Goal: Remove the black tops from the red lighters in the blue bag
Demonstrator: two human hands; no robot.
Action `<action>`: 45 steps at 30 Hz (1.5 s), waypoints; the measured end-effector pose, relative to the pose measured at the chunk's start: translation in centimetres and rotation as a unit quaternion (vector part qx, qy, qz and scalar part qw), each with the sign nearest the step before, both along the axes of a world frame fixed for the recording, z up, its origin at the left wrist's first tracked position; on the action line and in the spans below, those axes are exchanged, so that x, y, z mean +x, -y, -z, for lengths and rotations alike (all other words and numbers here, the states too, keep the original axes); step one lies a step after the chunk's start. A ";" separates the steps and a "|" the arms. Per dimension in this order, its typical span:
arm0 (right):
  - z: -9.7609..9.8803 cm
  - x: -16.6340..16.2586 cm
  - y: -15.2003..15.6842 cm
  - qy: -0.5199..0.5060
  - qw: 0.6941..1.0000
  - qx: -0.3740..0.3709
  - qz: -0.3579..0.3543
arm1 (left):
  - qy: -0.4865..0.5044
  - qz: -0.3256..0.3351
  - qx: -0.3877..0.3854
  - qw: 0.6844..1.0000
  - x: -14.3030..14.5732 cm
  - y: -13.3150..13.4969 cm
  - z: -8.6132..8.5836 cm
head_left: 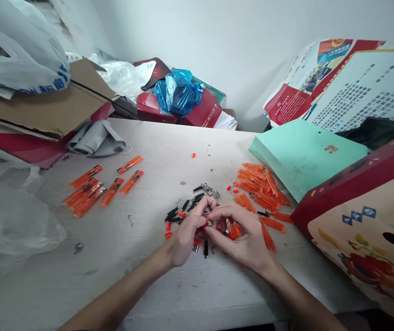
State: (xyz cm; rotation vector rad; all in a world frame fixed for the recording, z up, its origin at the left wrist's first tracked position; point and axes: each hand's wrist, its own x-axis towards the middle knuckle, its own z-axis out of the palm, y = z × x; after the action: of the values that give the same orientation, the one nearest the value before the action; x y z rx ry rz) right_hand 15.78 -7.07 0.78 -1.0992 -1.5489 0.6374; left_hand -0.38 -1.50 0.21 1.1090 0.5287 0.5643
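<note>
My left hand (187,232) and my right hand (243,234) meet over the middle of a pale wooden table (155,151). Their fingertips pinch together on a small metal and orange part (211,223); I cannot make out what it is. Small black and silver pieces (191,204) and orange caps lie scattered right under and behind the hands. To the right, touching my right hand's side, lies a loose pile of orange translucent casings (260,191). Another group of orange casings (95,188) lies in rows at the left.
A mint green folder (303,156) and a red printed box (365,202) crowd the right side. Cardboard (41,108), grey cloth (95,140), plastic bags and a blue bag (178,92) on red boxes line the back. Clear plastic (10,220) lies at the left.
</note>
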 end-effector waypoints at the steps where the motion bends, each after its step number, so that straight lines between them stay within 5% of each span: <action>1: 0.1 0.0 0.0 0.002 1.000 0.000 -0.002 | 0.001 0.001 0.005 1.000 -0.1 0.0 0.1; 17: -0.3 0.0 -0.2 0.007 0.999 0.032 -0.035 | -0.012 0.020 0.081 0.996 -0.4 -0.3 0.2; 27: -0.4 0.0 0.2 0.022 1.000 -0.009 -0.019 | 0.005 0.026 0.094 0.995 -0.6 -0.3 0.1; 45: -0.1 -0.6 0.2 0.011 1.000 0.021 0.005 | -0.002 0.025 0.110 0.994 -0.9 -0.4 1.7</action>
State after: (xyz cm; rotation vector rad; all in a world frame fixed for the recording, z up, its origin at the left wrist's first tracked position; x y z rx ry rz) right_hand 15.13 -7.22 0.93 -1.0846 -1.5683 0.5852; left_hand -1.32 -1.11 -1.47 1.3294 0.4476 0.5881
